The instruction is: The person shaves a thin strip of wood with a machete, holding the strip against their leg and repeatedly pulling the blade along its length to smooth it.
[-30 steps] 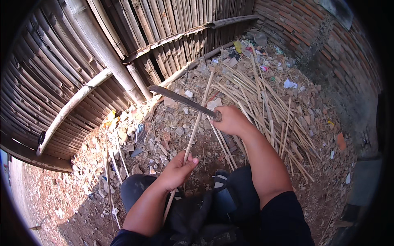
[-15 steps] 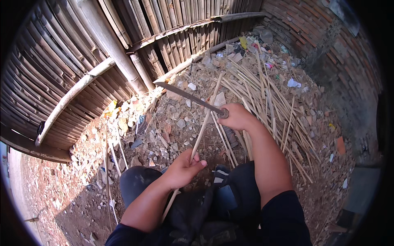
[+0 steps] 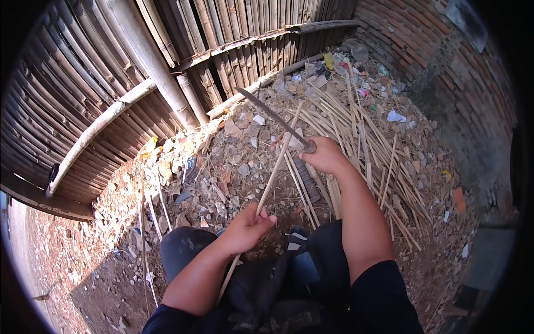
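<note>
Through the head view, I had the left hand (image 3: 247,231) curled round a pale strip (image 3: 271,183), which slanted from the lap up past the fingers and away over the rubble (image 3: 245,158). The right hand (image 3: 327,155) was clenched on the handle of a long knife (image 3: 270,113), blade pointing up and leftward. Blade and strip crossed in my picture; I couldn't tell whether they touched. Beyond the right forearm I saw a heap of similar strips (image 3: 364,131), near a brick wall (image 3: 389,33).
</note>
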`<action>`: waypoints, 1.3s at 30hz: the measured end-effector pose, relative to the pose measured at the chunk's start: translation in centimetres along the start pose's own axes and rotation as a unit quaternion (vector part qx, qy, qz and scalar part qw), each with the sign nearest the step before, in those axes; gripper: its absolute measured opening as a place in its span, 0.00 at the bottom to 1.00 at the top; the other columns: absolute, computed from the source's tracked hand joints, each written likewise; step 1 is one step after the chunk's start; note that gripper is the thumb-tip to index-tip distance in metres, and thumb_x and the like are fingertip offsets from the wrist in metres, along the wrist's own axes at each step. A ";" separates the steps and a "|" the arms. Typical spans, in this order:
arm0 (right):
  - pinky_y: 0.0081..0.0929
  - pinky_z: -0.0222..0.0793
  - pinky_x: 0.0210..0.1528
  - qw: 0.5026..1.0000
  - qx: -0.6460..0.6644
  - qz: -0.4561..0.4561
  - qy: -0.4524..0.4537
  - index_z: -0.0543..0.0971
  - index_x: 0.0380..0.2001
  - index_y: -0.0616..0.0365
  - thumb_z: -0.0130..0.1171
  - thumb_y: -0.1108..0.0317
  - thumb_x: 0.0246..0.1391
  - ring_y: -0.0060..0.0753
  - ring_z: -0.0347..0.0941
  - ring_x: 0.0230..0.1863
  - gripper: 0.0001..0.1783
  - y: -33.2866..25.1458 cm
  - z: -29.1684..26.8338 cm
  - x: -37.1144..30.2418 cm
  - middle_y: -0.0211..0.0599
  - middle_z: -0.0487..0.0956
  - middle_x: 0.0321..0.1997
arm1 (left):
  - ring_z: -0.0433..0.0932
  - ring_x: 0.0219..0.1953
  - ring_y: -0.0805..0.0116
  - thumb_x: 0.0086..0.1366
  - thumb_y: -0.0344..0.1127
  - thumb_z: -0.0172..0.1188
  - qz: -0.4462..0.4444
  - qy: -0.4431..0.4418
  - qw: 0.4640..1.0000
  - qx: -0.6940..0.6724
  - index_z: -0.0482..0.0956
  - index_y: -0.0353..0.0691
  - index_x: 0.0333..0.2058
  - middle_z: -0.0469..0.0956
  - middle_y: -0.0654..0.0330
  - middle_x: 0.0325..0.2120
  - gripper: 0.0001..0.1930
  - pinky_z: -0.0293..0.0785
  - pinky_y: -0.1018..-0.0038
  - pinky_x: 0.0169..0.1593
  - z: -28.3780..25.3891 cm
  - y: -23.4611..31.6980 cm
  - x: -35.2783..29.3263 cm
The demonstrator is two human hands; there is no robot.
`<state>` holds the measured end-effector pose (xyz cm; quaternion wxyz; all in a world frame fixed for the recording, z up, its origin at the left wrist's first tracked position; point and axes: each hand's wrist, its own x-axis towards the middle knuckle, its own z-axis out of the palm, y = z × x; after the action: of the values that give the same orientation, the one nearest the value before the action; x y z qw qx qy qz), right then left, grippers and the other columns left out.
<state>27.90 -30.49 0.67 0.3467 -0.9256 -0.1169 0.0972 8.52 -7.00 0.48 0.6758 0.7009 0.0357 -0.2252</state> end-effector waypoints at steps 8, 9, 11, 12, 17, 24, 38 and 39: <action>0.41 0.74 0.46 0.994 -0.074 -0.005 -0.079 0.83 0.47 0.58 0.69 0.54 0.46 0.54 0.80 0.40 0.26 -2.8 -0.6 -1.9 0.54 0.82 0.34 | 0.53 0.16 0.80 0.76 0.59 0.41 -0.081 -0.043 0.978 -0.187 0.70 0.42 0.42 0.57 0.72 0.17 0.24 0.52 0.78 0.20 -0.7 -0.3 -0.2; 0.41 0.74 0.46 0.994 -0.074 -0.005 -0.079 0.83 0.47 0.58 0.69 0.54 0.46 0.54 0.80 0.40 0.26 -2.7 -0.5 -1.9 0.54 0.82 0.34 | 0.52 0.16 0.80 0.77 0.59 0.39 -0.093 -0.040 0.973 -0.208 0.69 0.42 0.41 0.56 0.71 0.17 0.24 0.52 0.78 0.19 -0.8 0.1 -0.1; 0.42 0.74 0.45 0.995 -0.073 -0.034 -0.060 0.83 0.46 0.57 0.69 0.53 0.47 0.55 0.80 0.39 0.26 -2.5 -0.4 -2.0 0.53 0.82 0.33 | 0.51 0.16 0.79 0.78 0.58 0.36 -0.105 -0.037 0.967 -0.227 0.69 0.42 0.41 0.55 0.70 0.17 0.25 0.52 0.78 0.19 -0.9 0.3 0.0; 0.42 0.74 0.45 0.995 -0.072 -0.036 -0.061 0.83 0.46 0.57 0.69 0.53 0.47 0.55 0.80 0.39 0.26 -2.7 -0.4 -1.9 0.53 0.82 0.33 | 0.51 0.15 0.79 0.78 0.57 0.36 -0.097 -0.021 0.968 -0.232 0.69 0.42 0.40 0.55 0.70 0.17 0.23 0.52 0.78 0.19 -1.0 0.1 0.1; 0.43 0.74 0.44 0.993 -0.060 -0.047 -0.089 0.83 0.43 0.58 0.70 0.52 0.47 0.55 0.80 0.38 0.24 -3.2 -0.6 -2.2 0.52 0.82 0.32 | 0.51 0.15 0.78 0.79 0.52 0.37 -0.090 -0.006 0.963 -0.255 0.68 0.43 0.38 0.55 0.70 0.17 0.20 0.52 0.78 0.18 -1.3 0.1 0.5; 0.41 0.73 0.42 0.987 -0.060 -0.107 -0.107 0.83 0.41 0.58 0.70 0.55 0.47 0.53 0.80 0.37 0.22 -3.3 0.0 -2.1 0.51 0.82 0.32 | 0.50 0.15 0.80 0.79 0.51 0.40 -0.081 -0.008 0.964 -0.254 0.66 0.45 0.38 0.55 0.71 0.17 0.17 0.49 0.80 0.18 -0.8 -0.2 0.5; 0.43 0.74 0.46 0.999 -0.010 0.004 -0.035 0.82 0.45 0.51 0.69 0.54 0.46 0.54 0.80 0.43 0.23 -1.5 0.0 -0.7 0.51 0.82 0.37 | 0.55 0.17 0.82 0.75 0.49 0.52 -0.026 -0.005 0.996 -0.090 0.63 0.48 0.35 0.57 0.74 0.18 0.14 0.50 0.80 0.19 -0.2 0.4 0.3; 0.42 0.74 0.46 0.995 -0.048 -0.032 -0.078 0.82 0.44 0.53 0.70 0.55 0.46 0.54 0.80 0.42 0.23 -3.3 0.2 -1.2 0.52 0.82 0.36 | 0.56 0.18 0.82 0.75 0.49 0.52 -0.008 0.009 0.996 -0.092 0.63 0.47 0.35 0.58 0.73 0.19 0.15 0.52 0.79 0.20 -0.5 -0.2 0.4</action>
<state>26.16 -28.28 2.82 0.2948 -0.9265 -0.1777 0.1522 8.92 -6.60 0.17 0.7355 0.6373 0.0675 -0.2199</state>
